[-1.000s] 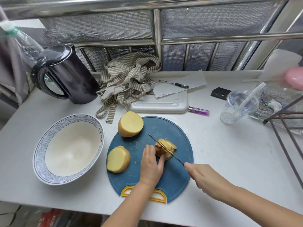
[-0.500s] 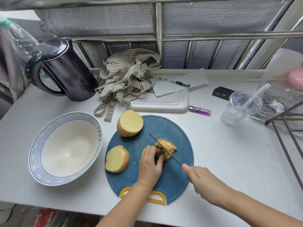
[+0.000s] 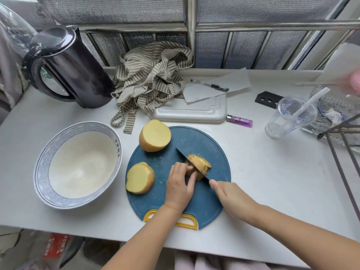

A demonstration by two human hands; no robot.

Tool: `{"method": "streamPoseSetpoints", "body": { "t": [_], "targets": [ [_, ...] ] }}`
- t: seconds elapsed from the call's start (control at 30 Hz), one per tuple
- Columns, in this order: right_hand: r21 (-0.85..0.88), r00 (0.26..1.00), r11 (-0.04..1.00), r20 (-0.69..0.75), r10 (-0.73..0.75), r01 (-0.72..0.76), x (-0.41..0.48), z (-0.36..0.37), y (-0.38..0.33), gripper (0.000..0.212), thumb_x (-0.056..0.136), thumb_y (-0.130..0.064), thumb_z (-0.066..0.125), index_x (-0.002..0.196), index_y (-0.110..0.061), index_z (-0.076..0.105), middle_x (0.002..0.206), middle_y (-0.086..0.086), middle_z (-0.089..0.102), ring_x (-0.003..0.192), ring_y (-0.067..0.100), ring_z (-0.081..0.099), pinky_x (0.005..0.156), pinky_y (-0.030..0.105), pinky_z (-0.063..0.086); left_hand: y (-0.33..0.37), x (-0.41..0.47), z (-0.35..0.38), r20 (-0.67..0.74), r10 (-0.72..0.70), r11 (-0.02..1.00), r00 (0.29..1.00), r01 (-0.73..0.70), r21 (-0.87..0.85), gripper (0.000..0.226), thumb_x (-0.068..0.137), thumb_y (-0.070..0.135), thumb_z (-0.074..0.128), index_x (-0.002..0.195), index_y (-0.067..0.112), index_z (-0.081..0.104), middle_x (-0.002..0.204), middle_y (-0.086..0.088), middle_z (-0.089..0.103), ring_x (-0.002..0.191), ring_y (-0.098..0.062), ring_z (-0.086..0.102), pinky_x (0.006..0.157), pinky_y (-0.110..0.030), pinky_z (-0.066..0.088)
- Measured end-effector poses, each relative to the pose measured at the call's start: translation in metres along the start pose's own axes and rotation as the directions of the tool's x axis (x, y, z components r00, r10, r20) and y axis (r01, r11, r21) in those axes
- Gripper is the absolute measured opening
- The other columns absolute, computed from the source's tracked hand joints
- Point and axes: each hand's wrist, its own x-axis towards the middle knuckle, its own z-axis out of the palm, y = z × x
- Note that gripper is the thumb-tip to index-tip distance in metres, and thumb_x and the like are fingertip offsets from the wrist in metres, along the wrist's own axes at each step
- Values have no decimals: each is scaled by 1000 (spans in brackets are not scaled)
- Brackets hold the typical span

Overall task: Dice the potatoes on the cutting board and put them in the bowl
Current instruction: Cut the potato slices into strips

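As the blade has slid forward since a second ago, the right hand (image 3: 231, 197) is now closer to the potato piece (image 3: 201, 166), its fingers wrapped around the kitchen knife (image 3: 191, 164); the handle is hidden. The left hand (image 3: 180, 189) pins the piece with curled fingers, mid blue cutting board (image 3: 212, 149). Slices fan to the right of the blade, so this is probably still slicing. The far potato half (image 3: 154, 135) and the near potato half (image 3: 140, 178) are uncut. The bowl (image 3: 41, 166) has no potato in it.

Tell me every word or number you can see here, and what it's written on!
Nothing here can be read for sure.
Blue characters on the rim of the bowl: too small.
Label print on the lighter: too blurred.
White marks on the red packet under the table: too blurred.
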Motion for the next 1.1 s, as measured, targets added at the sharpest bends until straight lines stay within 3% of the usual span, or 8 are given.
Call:
{"method": "streamPoseSetpoints", "body": {
  "t": [0.07,0.13,0.23,0.3,0.4,0.53,0.67,1.1],
  "targets": [
    [-1,1000,1000,-2,-10,10,2,1,0,57,104,-48,22,82,-6,54,86,8,65,84,23,59,83,37,46,1,2,-1,5,0,1000,1000,0,4,14,87,24,58,88,11,55,85,-2,54,81,-16,47,76,-20,39],
    [49,1000,999,5,-18,18,1,-1,-4,52,104,-46,24,71,-13,48,71,-3,59,69,13,54,69,27,44,2,2,-3,9,-1,1000,1000,1,6,17,87,26,57,88,10,56,84,-3,54,81,-17,48,76,-23,41],
    [240,999,970,39,32,-40,2,-7,-5,49,104,-44,29,63,-17,32,47,-10,34,41,8,30,44,17,27,3,2,-4,13,-23,1000,1000,23,14,23,87,29,56,88,6,58,83,-4,53,81,-19,49,76,-28,42],
    [358,995,930,81,61,-86,2,-13,-4,47,103,-46,32,66,-17,31,46,-5,25,38,12,20,38,19,21,5,3,-6,10,-24,1000,1000,24,11,22,87,29,56,89,7,58,84,-1,51,81,-16,48,76,-26,42],
    [350,995,933,79,63,-87,-1,-18,0,47,102,-47,36,67,-16,32,49,-3,25,40,14,19,38,20,18,10,3,-8,0,-24,1000,1000,24,-21,19,86,28,58,92,10,57,88,8,47,82,-8,47,79,-14,39],
    [382,996,922,74,42,-67,-9,-19,4,47,100,-52,37,69,-17,33,52,-2,25,44,15,17,41,22,16,11,2,-8,-3,-66,996,998,65,-53,21,85,28,60,93,8,57,91,6,46,82,1,43,80,-4,35],
    [389,999,921,43,15,-31,-21,-21,-3,45,103,-46,35,71,-14,34,50,-6,25,42,13,17,36,19,16,10,2,-7,14,-72,996,997,72,-59,16,83,14,68,93,8,57,92,3,46,82,-1,43,80,-5,36],
    [391,998,919,57,29,-49,-24,-17,3,49,98,-56,36,67,-18,37,48,-7,31,45,15,20,45,26,18,11,0,-8,22,-109,992,994,110,-65,20,84,12,70,96,5,55,93,0,45,82,-4,44,79,-5,37]
  ]
}}
